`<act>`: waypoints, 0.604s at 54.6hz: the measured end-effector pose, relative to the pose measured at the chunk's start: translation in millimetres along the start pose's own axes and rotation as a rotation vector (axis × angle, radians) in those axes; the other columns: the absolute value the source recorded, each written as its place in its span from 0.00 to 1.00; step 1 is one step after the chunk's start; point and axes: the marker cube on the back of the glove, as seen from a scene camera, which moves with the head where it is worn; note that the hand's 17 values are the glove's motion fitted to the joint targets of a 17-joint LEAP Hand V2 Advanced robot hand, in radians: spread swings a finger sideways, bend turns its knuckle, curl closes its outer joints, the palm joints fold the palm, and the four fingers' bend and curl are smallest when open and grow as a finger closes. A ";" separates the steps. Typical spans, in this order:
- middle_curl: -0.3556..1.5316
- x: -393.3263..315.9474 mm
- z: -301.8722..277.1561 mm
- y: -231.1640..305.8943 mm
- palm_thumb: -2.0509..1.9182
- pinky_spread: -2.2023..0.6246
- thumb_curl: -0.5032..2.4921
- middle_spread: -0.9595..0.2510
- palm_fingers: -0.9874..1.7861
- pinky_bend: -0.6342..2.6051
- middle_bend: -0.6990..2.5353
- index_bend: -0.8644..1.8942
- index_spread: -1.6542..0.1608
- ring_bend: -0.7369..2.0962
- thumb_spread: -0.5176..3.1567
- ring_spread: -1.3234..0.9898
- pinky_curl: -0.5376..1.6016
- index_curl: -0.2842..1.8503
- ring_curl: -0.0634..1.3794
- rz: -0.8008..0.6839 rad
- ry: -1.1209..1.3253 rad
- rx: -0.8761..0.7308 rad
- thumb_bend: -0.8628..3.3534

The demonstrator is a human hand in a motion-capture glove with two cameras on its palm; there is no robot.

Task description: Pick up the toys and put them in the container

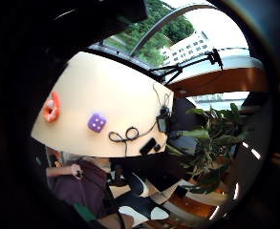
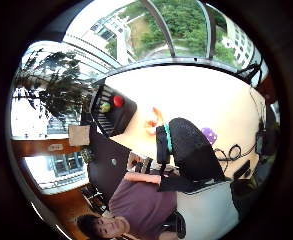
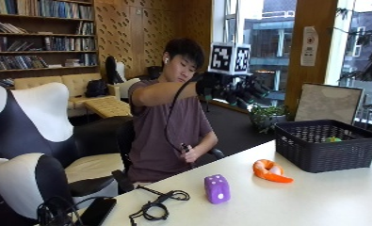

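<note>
Purple die — white pips, upright on table.

Setting: library or office lounge. Evidence: wall of bookshelves packed with books, perforated wood panelling, sofa, black-and-white armchairs, potted plants, tall windows facing other buildings. Work surface: pale table.
</note>
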 end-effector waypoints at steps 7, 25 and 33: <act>0.30 38.3 79.5 5.1 0.54 0.80 0.30 0.80 0.27 0.46 0.25 0.34 0.78 0.34 0.52 0.59 0.42 0.19 0.32 0.022 -0.027 -0.101 0.20; 0.29 22.6 286.7 26.0 0.51 0.80 0.28 0.78 0.28 0.49 0.25 0.33 0.77 0.36 0.49 0.58 0.43 0.19 0.33 -0.006 -0.023 -0.440 0.20; 0.29 14.8 304.8 19.0 0.53 0.77 0.28 0.79 0.40 0.54 0.26 0.36 0.77 0.46 0.49 0.56 0.44 0.19 0.38 -0.033 -0.012 -0.327 0.21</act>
